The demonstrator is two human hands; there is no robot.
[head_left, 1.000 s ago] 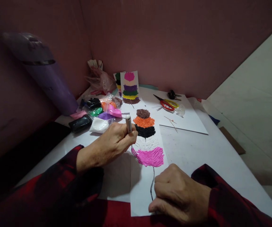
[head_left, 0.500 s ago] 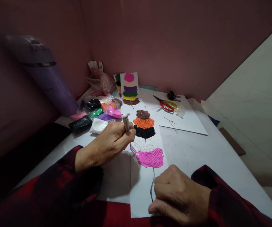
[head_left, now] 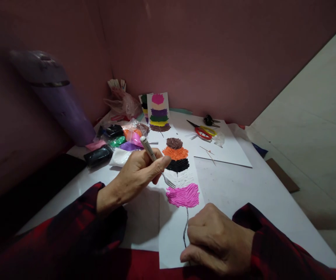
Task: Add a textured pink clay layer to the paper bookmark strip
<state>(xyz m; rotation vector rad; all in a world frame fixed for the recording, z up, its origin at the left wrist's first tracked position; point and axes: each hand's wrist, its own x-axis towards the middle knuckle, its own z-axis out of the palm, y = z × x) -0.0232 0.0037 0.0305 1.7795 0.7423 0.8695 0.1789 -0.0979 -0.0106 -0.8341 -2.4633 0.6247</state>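
One fork [head_left: 156, 163] — left hand [head_left: 139, 177], over feather [head_left: 181, 175]

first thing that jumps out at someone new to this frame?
The striped clay feather on the white sheet at the table's middle: brown, orange, black, white and pink bands. The left hand holds a small fork with its tines at the white band, while the right hand presses the sheet's near end. Bagged clay lumps lie behind the left hand, and red-and-yellow scissors further back.
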